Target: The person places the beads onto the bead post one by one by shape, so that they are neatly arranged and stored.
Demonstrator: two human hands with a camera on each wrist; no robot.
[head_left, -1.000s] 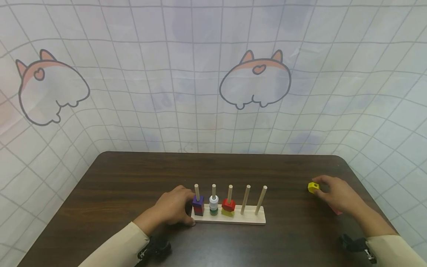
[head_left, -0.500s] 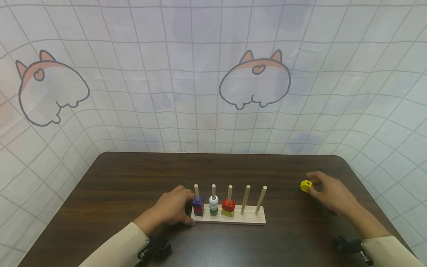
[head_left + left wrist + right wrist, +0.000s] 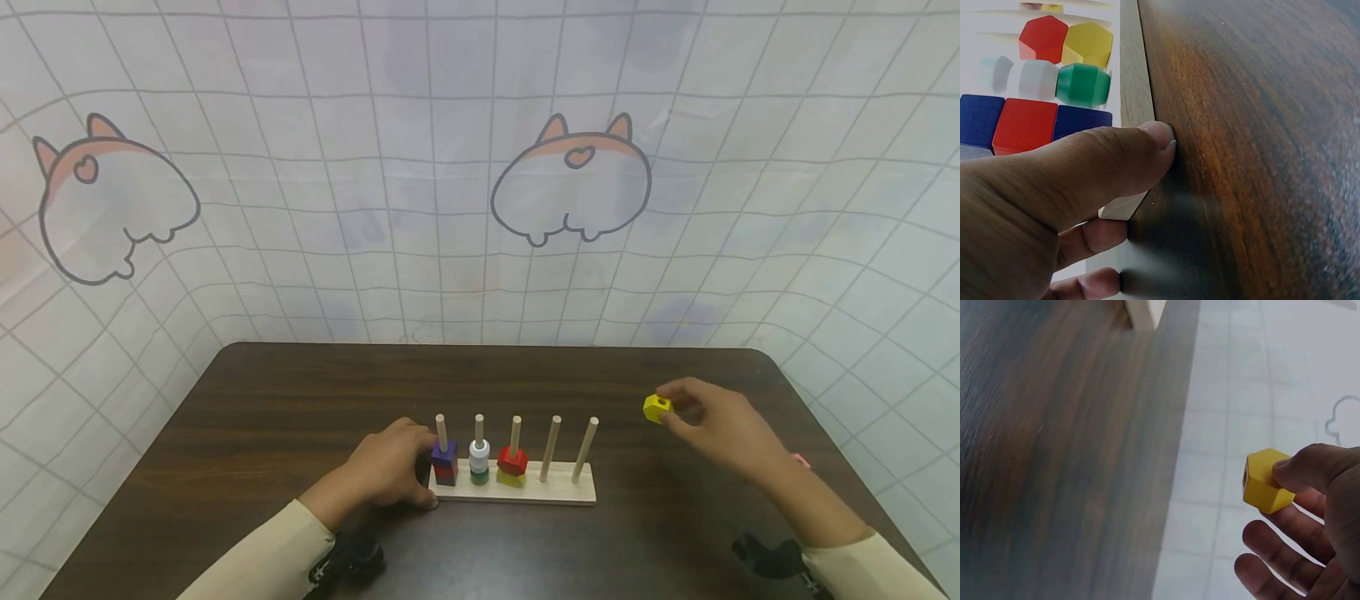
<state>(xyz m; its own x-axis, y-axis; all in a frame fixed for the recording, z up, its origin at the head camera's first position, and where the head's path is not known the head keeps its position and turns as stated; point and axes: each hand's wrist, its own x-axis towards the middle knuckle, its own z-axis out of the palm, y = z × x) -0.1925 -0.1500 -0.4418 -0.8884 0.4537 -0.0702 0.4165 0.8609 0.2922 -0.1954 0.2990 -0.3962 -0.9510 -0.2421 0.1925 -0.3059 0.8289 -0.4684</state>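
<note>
My left hand [image 3: 386, 467] grips the left end of a wooden peg board [image 3: 555, 492], thumb along its front edge. Five upright pegs would be several: the left one carries blue and red cubes [image 3: 1025, 125], another has white beads and a green bead [image 3: 1084, 85], and the middle one a red bead [image 3: 512, 461] over a yellow one. Two pegs on the right are bare. Off to the board's right, my right hand [image 3: 723, 429] pinches a yellow hexagonal bead [image 3: 1266, 480] between thumb and finger, held above the table. The bead's hole shows.
A small pinkish-red piece [image 3: 801, 460] lies behind my right forearm, partly hidden. The dark wooden table [image 3: 315, 392] reaches back to a white gridded cloth [image 3: 420, 275] with cartoon prints. Dark straps [image 3: 772, 557] circle both wrists.
My right hand has carried the yellow bead leftward and slightly upward, nearer the peg board. The pinkish-red piece is uncovered a little on the right. My left hand has stayed put.
</note>
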